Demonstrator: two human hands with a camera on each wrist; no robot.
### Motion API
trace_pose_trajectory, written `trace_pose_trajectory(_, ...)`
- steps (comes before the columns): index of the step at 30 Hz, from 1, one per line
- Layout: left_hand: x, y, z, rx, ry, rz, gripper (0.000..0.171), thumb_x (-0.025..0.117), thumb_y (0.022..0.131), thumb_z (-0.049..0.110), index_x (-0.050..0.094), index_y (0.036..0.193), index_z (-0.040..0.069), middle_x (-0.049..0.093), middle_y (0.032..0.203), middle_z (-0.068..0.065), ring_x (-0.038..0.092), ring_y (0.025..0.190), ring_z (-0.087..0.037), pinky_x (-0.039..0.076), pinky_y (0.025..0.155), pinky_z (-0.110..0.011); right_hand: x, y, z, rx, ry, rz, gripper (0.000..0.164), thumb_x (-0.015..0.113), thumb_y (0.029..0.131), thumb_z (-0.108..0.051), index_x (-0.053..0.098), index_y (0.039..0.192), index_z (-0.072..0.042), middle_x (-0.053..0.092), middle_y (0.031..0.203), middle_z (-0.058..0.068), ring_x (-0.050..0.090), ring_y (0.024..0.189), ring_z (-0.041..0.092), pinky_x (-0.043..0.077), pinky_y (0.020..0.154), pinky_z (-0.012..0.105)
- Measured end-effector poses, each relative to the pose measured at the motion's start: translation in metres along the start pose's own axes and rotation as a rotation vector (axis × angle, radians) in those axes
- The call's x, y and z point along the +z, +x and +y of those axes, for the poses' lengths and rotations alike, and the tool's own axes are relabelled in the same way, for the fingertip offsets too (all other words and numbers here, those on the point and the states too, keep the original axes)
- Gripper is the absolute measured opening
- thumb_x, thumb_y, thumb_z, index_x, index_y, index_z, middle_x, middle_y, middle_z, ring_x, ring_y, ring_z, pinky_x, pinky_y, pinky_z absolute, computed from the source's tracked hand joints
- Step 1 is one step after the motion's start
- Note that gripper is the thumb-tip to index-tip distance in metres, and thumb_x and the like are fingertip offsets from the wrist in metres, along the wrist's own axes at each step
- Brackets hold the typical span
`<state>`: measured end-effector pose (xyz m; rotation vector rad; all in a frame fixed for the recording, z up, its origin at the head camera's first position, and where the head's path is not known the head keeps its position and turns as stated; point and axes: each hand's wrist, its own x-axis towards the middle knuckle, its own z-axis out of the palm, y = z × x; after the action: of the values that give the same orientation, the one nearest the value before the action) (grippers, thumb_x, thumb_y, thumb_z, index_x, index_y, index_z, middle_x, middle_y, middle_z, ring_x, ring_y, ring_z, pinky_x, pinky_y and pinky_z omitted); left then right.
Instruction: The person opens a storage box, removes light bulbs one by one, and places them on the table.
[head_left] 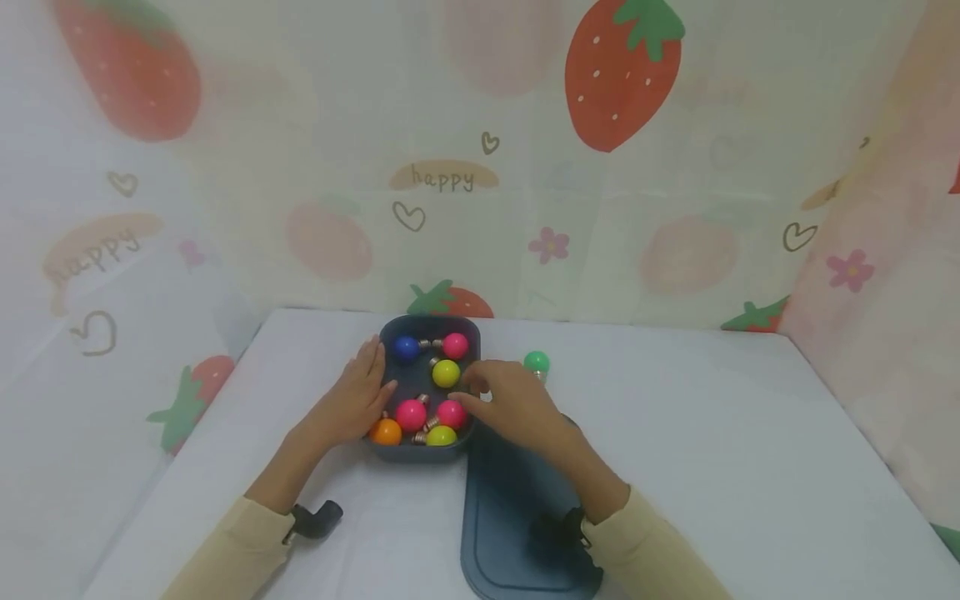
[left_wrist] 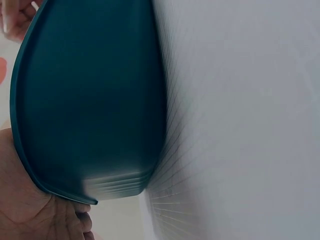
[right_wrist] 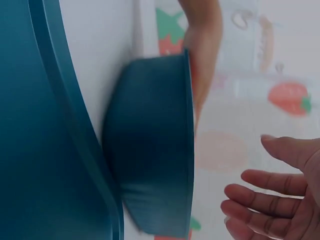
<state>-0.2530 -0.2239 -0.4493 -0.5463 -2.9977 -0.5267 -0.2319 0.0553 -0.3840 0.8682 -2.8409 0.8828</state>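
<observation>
A dark blue-grey bin [head_left: 420, 454] holds several small coloured light bulbs: a blue bulb [head_left: 407, 348], a yellow bulb [head_left: 446, 373], an orange bulb [head_left: 386, 432], pink ones and another yellow. My left hand [head_left: 345, 404] rests along the bin's left rim, fingers fairly straight; in the left wrist view its palm touches the rim. Over the bin's right side hovers my right hand [head_left: 517, 404], fingers loosely bent and apart from the bulbs. The right wrist view shows that hand [right_wrist: 280, 195] with nothing between thumb and fingers.
On the white table, a green bulb [head_left: 536, 361] lies just beyond my right hand. A flat dark lid [head_left: 525, 525] lies under my right forearm, against the bin's right side. Strawberry-patterned cloth [head_left: 450, 233] hangs behind and at both sides.
</observation>
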Motion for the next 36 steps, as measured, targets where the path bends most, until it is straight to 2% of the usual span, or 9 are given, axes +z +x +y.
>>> trace_pose_trajectory(3,0.001,-0.001,-0.001,0.003,-0.001,0.001,0.070,0.044,0.108,0.025,0.011,0.155,-0.016,0.005,0.165,-0.031,0.008,0.153,-0.046,0.012,0.120,-0.058,0.005,0.002,-0.013,-0.075,-0.019,-0.061,0.034,0.074,0.093,-0.038,0.071,0.116,-0.013,0.073,0.100,0.001,0.066,0.093,0.021,0.056,0.079,0.028)
trace_pose_trajectory(7,0.001,0.001,-0.002,0.011,0.000,0.003,0.070,0.044,0.108,0.025,0.011,0.155,-0.015,0.005,0.165,-0.031,0.008,0.153,-0.046,0.013,0.121,-0.057,0.010,0.008,-0.023,-0.158,-0.052,-0.112,0.032,0.074,0.093,-0.039,0.073,0.114,-0.014,0.073,0.099,-0.003,0.066,0.091,0.016,0.055,0.079,0.025)
trace_pose_trajectory(11,0.001,0.003,-0.002,0.024,-0.005,0.006,0.070,0.043,0.109,0.027,0.012,0.155,-0.015,0.005,0.165,-0.031,0.008,0.153,-0.045,0.013,0.121,-0.057,0.017,0.017,-0.026,-0.208,-0.073,-0.173,0.034,0.075,0.093,-0.038,0.072,0.116,-0.014,0.074,0.101,-0.005,0.066,0.092,0.012,0.055,0.081,0.023)
trace_pose_trajectory(14,0.001,0.002,-0.003,0.023,-0.004,0.007,0.068,0.041,0.109,0.026,0.012,0.154,-0.016,0.005,0.165,-0.032,0.008,0.153,-0.045,0.013,0.121,-0.057,0.024,0.026,-0.027,-0.252,-0.072,-0.229,0.036,0.076,0.093,-0.035,0.072,0.120,-0.012,0.075,0.106,-0.002,0.067,0.096,0.015,0.055,0.083,0.023)
trace_pose_trajectory(19,0.000,-0.001,-0.004,0.003,-0.006,-0.003,0.068,0.039,0.110,0.027,0.010,0.155,-0.016,0.002,0.165,-0.031,0.005,0.153,-0.045,0.012,0.121,-0.058,0.038,0.040,-0.026,-0.335,-0.081,-0.280,0.033,0.077,0.092,-0.030,0.073,0.119,-0.011,0.075,0.104,-0.002,0.067,0.091,0.013,0.054,0.080,0.018)
trace_pose_trajectory(25,0.000,0.000,-0.003,0.015,-0.002,0.001,0.067,0.038,0.110,0.027,0.013,0.154,-0.017,0.004,0.164,-0.033,0.007,0.153,-0.046,0.014,0.120,-0.060,0.054,0.046,-0.025,-0.336,-0.111,-0.301,0.031,0.078,0.092,-0.031,0.074,0.116,-0.012,0.074,0.096,-0.006,0.061,0.081,0.005,0.049,0.072,0.013)
trace_pose_trajectory(28,0.000,0.000,-0.003,0.022,0.008,0.008,0.067,0.037,0.110,0.027,0.014,0.153,-0.018,0.005,0.164,-0.034,0.007,0.152,-0.047,0.015,0.120,-0.061,0.060,0.046,-0.027,-0.333,-0.121,-0.284,0.028,0.077,0.092,-0.031,0.075,0.113,-0.012,0.070,0.087,-0.008,0.057,0.075,0.006,0.046,0.065,0.014)
trace_pose_trajectory(36,-0.001,-0.001,-0.004,0.025,0.031,0.020,0.065,0.039,0.110,0.025,0.015,0.153,-0.019,0.008,0.163,-0.034,0.009,0.152,-0.048,0.017,0.119,-0.061,0.076,0.048,-0.032,-0.297,-0.099,-0.231,0.024,0.078,0.092,-0.028,0.076,0.107,-0.009,0.062,0.071,-0.008,0.053,0.063,0.005,0.043,0.058,0.013)
